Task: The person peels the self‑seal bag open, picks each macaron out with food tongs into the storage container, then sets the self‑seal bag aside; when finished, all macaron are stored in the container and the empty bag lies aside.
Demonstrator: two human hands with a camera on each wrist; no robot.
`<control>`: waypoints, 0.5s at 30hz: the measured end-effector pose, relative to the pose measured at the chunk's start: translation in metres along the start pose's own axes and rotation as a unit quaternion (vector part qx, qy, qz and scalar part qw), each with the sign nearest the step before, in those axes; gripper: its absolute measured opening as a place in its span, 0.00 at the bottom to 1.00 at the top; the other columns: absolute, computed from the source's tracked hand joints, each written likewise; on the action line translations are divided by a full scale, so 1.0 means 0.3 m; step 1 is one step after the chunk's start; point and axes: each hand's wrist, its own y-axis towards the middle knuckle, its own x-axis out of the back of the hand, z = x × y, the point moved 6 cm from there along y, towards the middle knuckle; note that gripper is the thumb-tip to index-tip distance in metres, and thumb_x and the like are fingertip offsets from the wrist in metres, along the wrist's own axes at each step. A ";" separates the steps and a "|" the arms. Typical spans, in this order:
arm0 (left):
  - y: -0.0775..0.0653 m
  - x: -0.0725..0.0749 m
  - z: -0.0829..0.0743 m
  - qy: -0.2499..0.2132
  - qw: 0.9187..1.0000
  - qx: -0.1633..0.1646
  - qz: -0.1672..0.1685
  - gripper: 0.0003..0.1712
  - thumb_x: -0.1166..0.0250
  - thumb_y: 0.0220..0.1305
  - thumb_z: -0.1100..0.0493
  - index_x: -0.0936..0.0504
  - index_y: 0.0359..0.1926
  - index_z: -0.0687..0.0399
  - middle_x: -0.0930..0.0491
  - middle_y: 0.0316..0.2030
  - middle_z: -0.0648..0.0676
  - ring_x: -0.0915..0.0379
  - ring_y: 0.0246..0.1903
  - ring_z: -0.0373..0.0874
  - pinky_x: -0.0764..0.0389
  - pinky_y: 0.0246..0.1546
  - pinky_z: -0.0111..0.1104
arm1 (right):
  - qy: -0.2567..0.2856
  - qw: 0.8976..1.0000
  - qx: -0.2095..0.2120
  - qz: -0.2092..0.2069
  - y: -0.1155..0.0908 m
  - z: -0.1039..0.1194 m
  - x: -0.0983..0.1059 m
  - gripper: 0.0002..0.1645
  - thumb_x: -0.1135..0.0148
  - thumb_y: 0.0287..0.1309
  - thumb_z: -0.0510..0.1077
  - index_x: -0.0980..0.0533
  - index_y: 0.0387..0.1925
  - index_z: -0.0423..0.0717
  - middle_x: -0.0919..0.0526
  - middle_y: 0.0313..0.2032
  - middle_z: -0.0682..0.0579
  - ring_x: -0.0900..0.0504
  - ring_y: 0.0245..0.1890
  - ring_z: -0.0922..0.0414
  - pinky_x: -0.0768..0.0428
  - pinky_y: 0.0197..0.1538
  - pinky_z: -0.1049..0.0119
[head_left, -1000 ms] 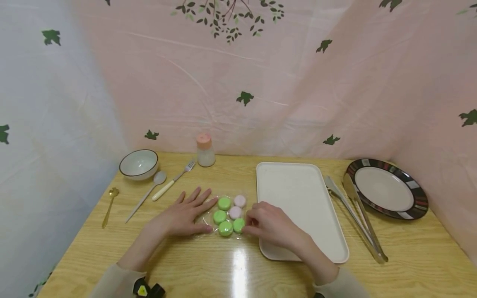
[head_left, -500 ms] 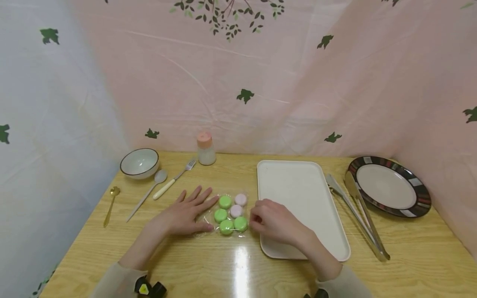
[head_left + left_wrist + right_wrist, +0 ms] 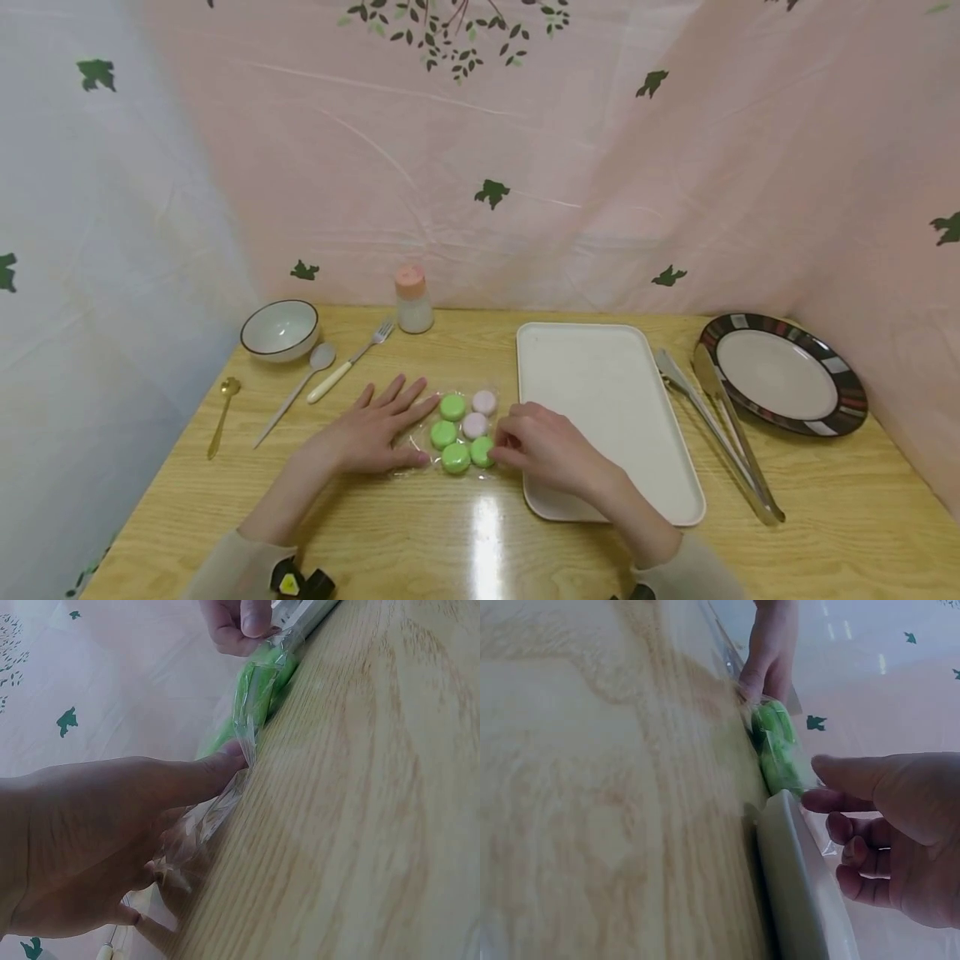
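The left hand (image 3: pixel 367 435) is laid with its fingers spread and straight at the left end of a clear package (image 3: pixel 462 438), which is touched by the thumb. The right hand (image 3: pixel 553 448) is held at the package's right edge with its fingers loosely curled; whether the edge is pinched there cannot be told. The package is laid on the wooden surface (image 3: pixel 420 533) between the two hands. Four green rounds (image 3: pixel 455 458) and two pink rounds (image 3: pixel 483 402) can be seen inside, the pink ones placed toward the far right, the green ones along the left and near sides.

Between the package and a white tray (image 3: pixel 592 375) to its right, a narrow strip of wood is seen; the tray's left rim is partly hidden by the right hand. More wood is shown on the package's near side, and on its far side up to a pink cloth (image 3: pixel 360 208).

Right of the tray, metal tongs (image 3: pixel 716 442) are set beside a dark-rimmed plate (image 3: pixel 776 377). Beyond the left hand, a fork (image 3: pixel 332 380), a gray spoon (image 3: pixel 291 398) and a gold spoon (image 3: pixel 221 421) are laid, with a bowl (image 3: pixel 281 330) and a pink-capped shaker (image 3: pixel 414 304) placed farther away.
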 end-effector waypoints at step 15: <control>-0.006 0.005 -0.003 -0.006 1.000 0.000 0.006 0.48 0.53 0.57 0.23 0.56 0.73 0.32 0.63 0.75 0.46 0.69 0.75 0.54 0.59 0.70 0.60 | -0.010 1.000 -0.014 -0.011 0.003 -0.015 0.007 0.12 0.40 0.56 0.48 0.28 0.19 0.63 0.31 0.22 0.67 0.32 0.29 0.66 0.32 0.31 0.75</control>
